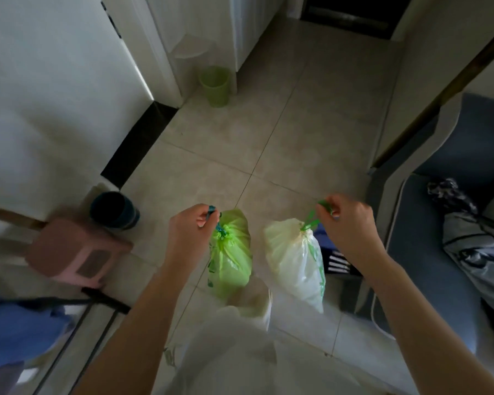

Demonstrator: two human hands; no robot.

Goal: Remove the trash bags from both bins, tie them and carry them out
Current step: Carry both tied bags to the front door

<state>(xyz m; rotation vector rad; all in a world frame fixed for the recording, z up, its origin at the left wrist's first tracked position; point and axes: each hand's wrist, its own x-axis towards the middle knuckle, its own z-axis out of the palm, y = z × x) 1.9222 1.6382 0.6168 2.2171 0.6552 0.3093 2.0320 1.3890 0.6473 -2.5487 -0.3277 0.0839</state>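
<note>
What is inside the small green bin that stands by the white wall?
The green bin looks empty, with no bag lining it. Its bottom is too dim to see well. The bags are out: the left hand holds a green bag.

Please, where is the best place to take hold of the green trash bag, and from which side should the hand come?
Grip the green trash bag by its blue drawstring above the cinched neck, coming from above. The mouth is already gathered shut there and the soft body hangs below, so the string probably carries it best. The left hand already pinches it so.
</note>
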